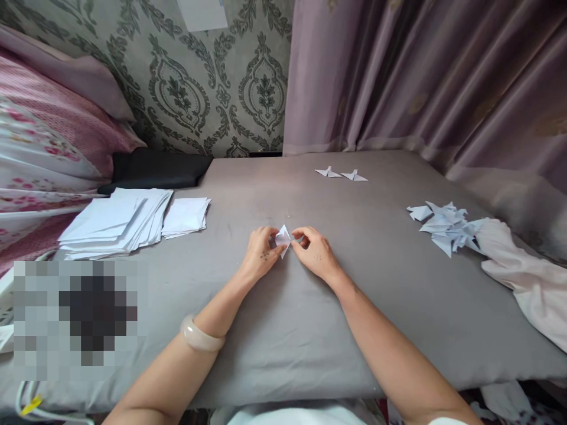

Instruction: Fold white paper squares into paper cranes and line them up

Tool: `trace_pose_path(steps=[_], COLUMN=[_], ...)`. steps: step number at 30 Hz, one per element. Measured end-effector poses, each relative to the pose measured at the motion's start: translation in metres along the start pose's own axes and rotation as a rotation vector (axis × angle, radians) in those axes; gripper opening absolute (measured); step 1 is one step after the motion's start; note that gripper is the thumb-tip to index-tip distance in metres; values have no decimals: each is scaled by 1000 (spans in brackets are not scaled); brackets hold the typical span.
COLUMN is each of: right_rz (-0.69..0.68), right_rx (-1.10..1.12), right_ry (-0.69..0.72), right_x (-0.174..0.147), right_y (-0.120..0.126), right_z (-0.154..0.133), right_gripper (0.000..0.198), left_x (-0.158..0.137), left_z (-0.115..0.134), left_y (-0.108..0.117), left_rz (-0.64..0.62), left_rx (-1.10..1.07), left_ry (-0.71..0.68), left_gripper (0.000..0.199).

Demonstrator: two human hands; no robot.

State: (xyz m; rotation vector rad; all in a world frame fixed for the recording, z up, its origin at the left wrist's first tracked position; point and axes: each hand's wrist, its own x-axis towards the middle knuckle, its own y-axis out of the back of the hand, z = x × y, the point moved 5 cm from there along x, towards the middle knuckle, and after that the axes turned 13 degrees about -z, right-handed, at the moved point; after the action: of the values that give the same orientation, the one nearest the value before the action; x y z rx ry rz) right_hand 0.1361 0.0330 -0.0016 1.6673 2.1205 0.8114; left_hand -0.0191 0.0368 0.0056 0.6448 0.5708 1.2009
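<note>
Both hands, left hand [261, 251] and right hand [315, 252], pinch a small folded paper [282, 238] on the grey desk [283, 330]. It looks half folded; next comes a neat, tight crease, I think.

A grey cloth [283, 330] covers the tabletop. At its left lie two stacks of white paper sheets [119, 221], fanned out, with a black cushion [159, 168] just behind them. Two folded paper shapes [341, 173] sit near the far edge (possibly birds; they are too small to tell). To the right, a heap of folded pieces [445, 227] touches a crumpled white garment [527, 277]. Mauve curtains [420, 71] hang behind.
</note>
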Motion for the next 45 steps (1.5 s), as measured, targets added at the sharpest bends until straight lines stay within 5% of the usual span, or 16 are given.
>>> trace_pose_path(steps=[27,39,45], right_rz=[-17,-29,-25], right_rx=[-27,-31,13], right_ry=[5,-157,-215], right_x=[7,15,17], right_y=[-7,-8,-7], right_z=[-1,-8,0], right_gripper=[11,30,22], left_x=[11,14,12], left_z=[-3,-4,-4], left_y=[-9,-14,-12], left_rz=[24,15,-5], left_rx=[-97,65,28], left_ry=[-29,-147,-155], left_gripper=[14,19,18])
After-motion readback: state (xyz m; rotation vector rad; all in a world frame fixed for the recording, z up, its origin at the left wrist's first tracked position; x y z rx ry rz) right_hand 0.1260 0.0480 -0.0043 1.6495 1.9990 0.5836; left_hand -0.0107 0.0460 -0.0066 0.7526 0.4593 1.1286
